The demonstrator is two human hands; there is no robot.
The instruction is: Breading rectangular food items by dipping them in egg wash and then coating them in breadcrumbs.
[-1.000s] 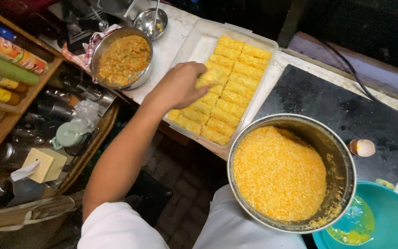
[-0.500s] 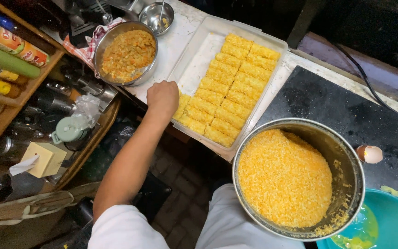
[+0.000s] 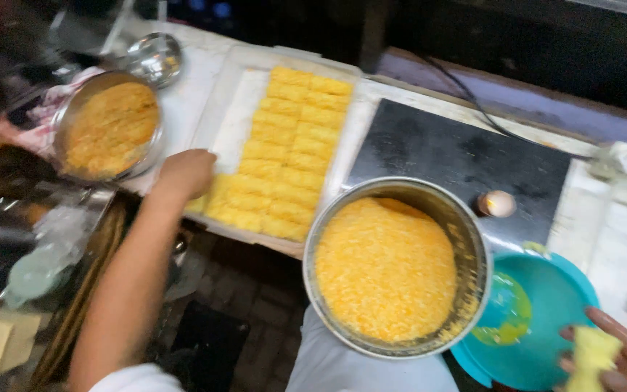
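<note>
My left hand [image 3: 185, 173] rests closed at the near left corner of a white tray [image 3: 230, 98] that holds rows of yellow breaded pieces [image 3: 284, 152]. Whether it grips the tray's edge or a piece, I cannot tell. My right hand [image 3: 622, 356], at the lower right corner of the view, holds a pale yellow piece [image 3: 591, 356] over the rim of a teal bowl [image 3: 546, 319] with yellow liquid in it. A large metal pot [image 3: 393, 265] full of orange crumbs stands between my two hands.
A smaller metal bowl [image 3: 110, 127] of orange-brown mixture and a small steel bowl [image 3: 155, 58] stand at the far left. A dark slab [image 3: 459, 160] lies behind the pot, with an egg [image 3: 497, 204] on it. A shelf with wrapped goods [image 3: 30, 254] is low on the left.
My left hand drew back from the middle of the tray to its near left corner. My right hand has come into view at the lower right with a yellow piece. The view shifted right.
</note>
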